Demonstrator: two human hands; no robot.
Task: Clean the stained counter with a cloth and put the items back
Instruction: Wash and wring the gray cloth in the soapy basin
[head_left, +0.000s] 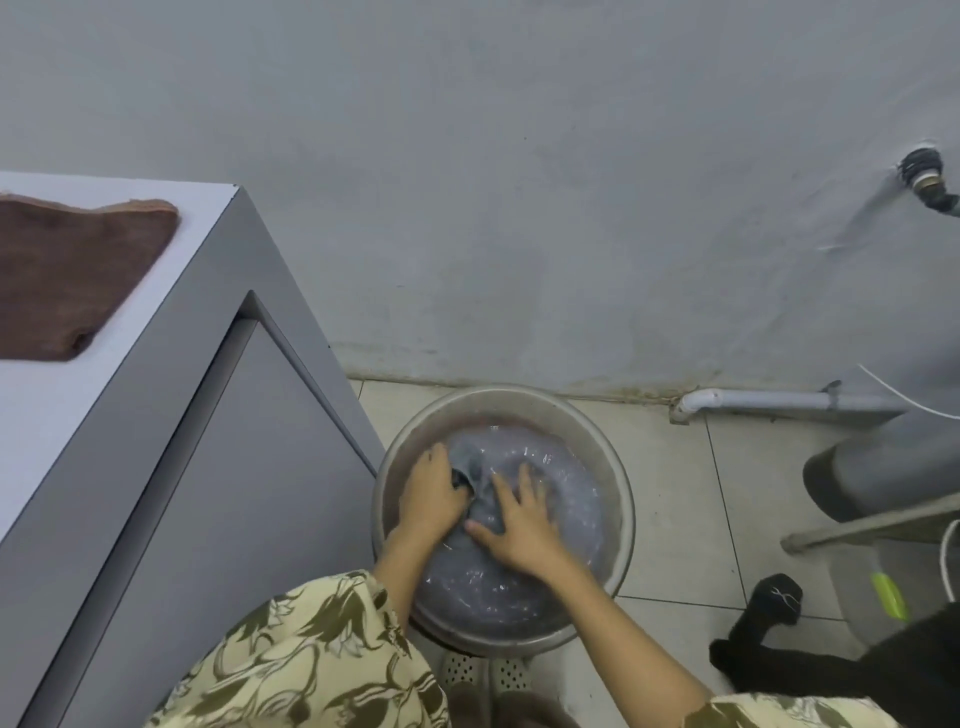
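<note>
A grey cloth (475, 480) soaks in a metal basin (621, 499) of water on the tiled floor, right of the worktop (104, 415). The left hand (431, 499) grips a bunched fold; the right hand (524, 525) presses flat, fingers spread. Sodden, the cloth likely handles limp, heavy and slippery, best gathered in a bunch and wrung.

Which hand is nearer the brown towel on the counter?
Left. The left hand grips the cloth at the basin's counter side; the right hand lies farther from the brown towel.
</note>
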